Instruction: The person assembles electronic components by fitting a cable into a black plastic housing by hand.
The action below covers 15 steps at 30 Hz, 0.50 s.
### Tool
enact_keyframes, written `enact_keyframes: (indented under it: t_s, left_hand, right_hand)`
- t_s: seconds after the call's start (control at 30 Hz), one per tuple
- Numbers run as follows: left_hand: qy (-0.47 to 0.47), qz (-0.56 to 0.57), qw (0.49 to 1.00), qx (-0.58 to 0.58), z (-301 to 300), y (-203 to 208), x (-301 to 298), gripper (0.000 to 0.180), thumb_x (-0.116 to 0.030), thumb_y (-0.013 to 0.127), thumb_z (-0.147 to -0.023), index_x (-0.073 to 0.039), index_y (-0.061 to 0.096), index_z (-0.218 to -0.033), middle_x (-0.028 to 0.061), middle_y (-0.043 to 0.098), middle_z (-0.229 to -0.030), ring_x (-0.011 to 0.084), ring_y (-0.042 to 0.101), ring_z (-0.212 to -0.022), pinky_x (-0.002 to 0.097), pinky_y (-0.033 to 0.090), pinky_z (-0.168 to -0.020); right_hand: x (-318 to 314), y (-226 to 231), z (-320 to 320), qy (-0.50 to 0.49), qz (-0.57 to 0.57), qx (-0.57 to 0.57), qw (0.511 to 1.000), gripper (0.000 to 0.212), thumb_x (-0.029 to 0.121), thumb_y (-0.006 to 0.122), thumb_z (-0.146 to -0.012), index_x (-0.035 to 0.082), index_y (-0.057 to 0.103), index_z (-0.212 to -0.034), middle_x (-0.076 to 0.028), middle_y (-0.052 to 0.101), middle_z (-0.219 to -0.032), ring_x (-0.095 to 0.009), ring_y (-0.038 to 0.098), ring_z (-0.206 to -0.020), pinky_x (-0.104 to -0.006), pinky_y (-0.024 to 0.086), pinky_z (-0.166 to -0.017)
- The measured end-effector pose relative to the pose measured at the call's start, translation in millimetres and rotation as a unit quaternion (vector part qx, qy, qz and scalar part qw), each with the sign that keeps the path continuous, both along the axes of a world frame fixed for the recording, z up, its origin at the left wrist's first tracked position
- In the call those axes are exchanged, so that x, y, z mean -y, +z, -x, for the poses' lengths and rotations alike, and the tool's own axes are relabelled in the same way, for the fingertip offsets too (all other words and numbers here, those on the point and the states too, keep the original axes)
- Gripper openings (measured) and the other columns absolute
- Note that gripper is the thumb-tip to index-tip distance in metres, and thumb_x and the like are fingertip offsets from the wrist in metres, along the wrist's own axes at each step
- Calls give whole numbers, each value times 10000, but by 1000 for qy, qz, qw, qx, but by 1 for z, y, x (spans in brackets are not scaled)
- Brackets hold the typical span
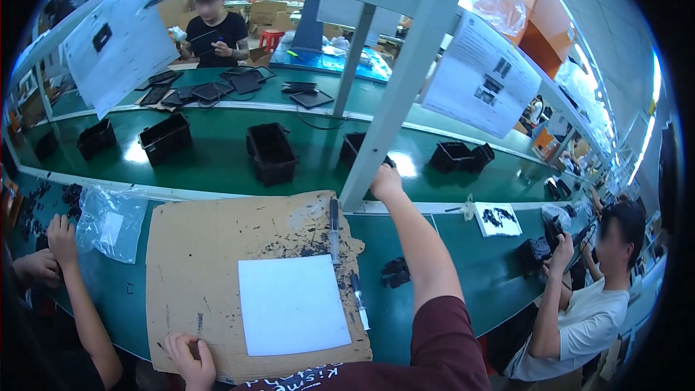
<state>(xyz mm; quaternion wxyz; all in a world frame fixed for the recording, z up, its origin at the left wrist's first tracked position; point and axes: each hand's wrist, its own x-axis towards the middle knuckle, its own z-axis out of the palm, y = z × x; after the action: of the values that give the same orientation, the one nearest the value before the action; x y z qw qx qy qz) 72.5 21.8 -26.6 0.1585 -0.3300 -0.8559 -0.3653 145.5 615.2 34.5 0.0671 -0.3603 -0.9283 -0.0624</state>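
Note:
My right hand (386, 182) reaches out past the pale upright post, its fingers closed at the near right end of an open black plastic box (352, 145) on the green belt. The post hides the middle of that box. My left hand (191, 363) rests at the near edge of a worn cardboard sheet (192, 268), fingers loosely bent and apart, holding nothing. On the cardboard lies a white square pad (293, 305). Two dark-handled knife-like tools (334, 224) lie along its right edge, one beyond the other. Small black parts (395, 273) sit right of the cardboard.
More black boxes (271, 153) stand along the belt. A pale post (405, 87) rises before me. At left, a co-worker's hands (61, 240) are beside a clear plastic bag (110, 224). Another person (579, 304) works at right, near a white tray (498, 230) of black bits.

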Motion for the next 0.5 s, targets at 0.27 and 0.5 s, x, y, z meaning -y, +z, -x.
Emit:
enact_keyframes:
  t_s: [0.27,0.5]
  left_hand:
    - [-40,12,999,35,4,3,-1,141,-16,560,-786,-10,470,-895,171,455,-920,332,433,-904,434,354,-808]
    - [-52,9,997,50,7,5,-2,140,-27,579,-775,-11,489,-881,163,481,-900,343,451,-894,445,367,-806]
  right_hand:
    - [112,124,-90,4,-29,35,999,285,302,685,-799,23,667,-855,-153,681,-857,-315,645,-875,-424,446,-810]
    - [205,205,-136,401,177,-31,898,264,258,750,-765,35,617,-808,-94,591,-758,-287,580,-782,-392,426,-724]
